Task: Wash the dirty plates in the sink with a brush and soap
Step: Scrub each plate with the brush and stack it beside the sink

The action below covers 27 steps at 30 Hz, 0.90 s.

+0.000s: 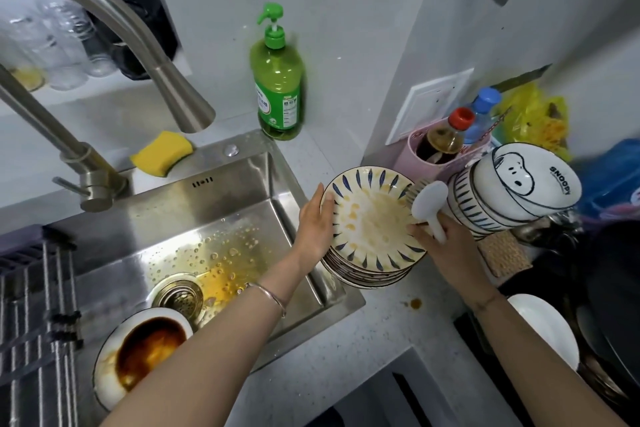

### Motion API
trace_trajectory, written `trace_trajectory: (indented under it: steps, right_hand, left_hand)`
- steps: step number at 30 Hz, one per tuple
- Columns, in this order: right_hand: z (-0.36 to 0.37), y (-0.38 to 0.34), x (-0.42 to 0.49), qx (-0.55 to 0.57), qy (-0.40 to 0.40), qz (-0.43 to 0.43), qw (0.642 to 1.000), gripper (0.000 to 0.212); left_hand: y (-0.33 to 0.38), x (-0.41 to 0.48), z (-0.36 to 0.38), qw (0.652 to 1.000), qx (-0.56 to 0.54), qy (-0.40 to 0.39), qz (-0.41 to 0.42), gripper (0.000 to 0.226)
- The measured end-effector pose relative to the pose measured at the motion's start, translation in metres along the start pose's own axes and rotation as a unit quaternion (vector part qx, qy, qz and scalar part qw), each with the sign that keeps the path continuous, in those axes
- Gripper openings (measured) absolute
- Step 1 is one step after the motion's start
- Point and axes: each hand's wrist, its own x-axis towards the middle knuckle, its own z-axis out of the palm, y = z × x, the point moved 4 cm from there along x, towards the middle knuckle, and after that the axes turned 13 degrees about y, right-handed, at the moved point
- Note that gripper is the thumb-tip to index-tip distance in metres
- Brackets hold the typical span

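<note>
Thumb on the rim's face and fingers behind it, the left hand (317, 222) pinches the left edge of a plate (372, 218) at the centre right of the frame. The plate, white with blue dashes around the rim and smeared with yellow-brown grease, is tipped up on top of a stack (367, 276) of like plates. The stack stands on the counter (381, 340), just right of the sink (242, 191).

The right hand (446, 246) has its fingers curled round the handle of a white brush (429, 204). The bristles touch the plate's right rim.

A thin bracelet (270, 295) circles the left wrist, which crosses the sink's right edge. In the basin, oily yellow drops lie around the drain (178, 298). A bowl (145, 354) coated with dark sauce sits at the lower left.

Behind the sink, a green soap bottle (278, 80) stands in the corner at the upper centre. A yellow sponge (161, 152) rests on the ledge under the faucet (138, 35).

To the right of the stack, a Snoopy bowl (526, 180) sits tilted on striped bowls (485, 218). A brown spill (415, 303) marks the counter below the stack.
</note>
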Motion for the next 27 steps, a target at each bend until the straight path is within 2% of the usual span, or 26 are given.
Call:
trace_trajectory:
  steps: [2,5,8,13,15,18,22,27]
  right_hand:
    - [-0.005,-0.003,-0.003,-0.018,0.019,-0.009,1.000,0.026]
    - [-0.011,-0.020,-0.008,-0.021,0.034,-0.032,0.999,0.027]
    - [0.008,-0.053,-0.014,-0.025,0.000,-0.050,0.998,0.018]
    - [0.097,-0.115,-0.040,0.024,-0.165,-0.061,0.984,0.019]
    - [0.144,-0.133,-0.058,0.022,-0.240,-0.084,0.967,0.016]
    - [0.206,-0.142,-0.082,0.007,-0.333,-0.094,0.938,0.009]
    - [0.297,-0.126,-0.119,-0.044,-0.439,-0.081,0.894,0.010]
    - [0.382,-0.090,-0.149,-0.122,-0.481,-0.067,0.865,0.016]
  left_hand:
    - [0.006,-0.008,-0.007,1.000,-0.014,-0.009,0.002,0.061]
    - [-0.005,-0.016,-0.032,0.999,-0.029,-0.013,-0.016,0.059]
    - [-0.029,-0.021,-0.081,1.000,-0.007,0.014,-0.020,0.057]
    - [-0.085,-0.033,-0.184,0.986,-0.005,0.142,-0.092,0.042]
    - [-0.112,-0.043,-0.232,0.966,-0.020,0.220,-0.131,0.034]
    - [-0.141,-0.061,-0.283,0.944,-0.033,0.284,-0.164,0.031]
    - [-0.173,-0.082,-0.325,0.930,-0.057,0.310,-0.191,0.039]
    - [-0.191,-0.090,-0.343,0.925,-0.104,0.318,-0.181,0.035]
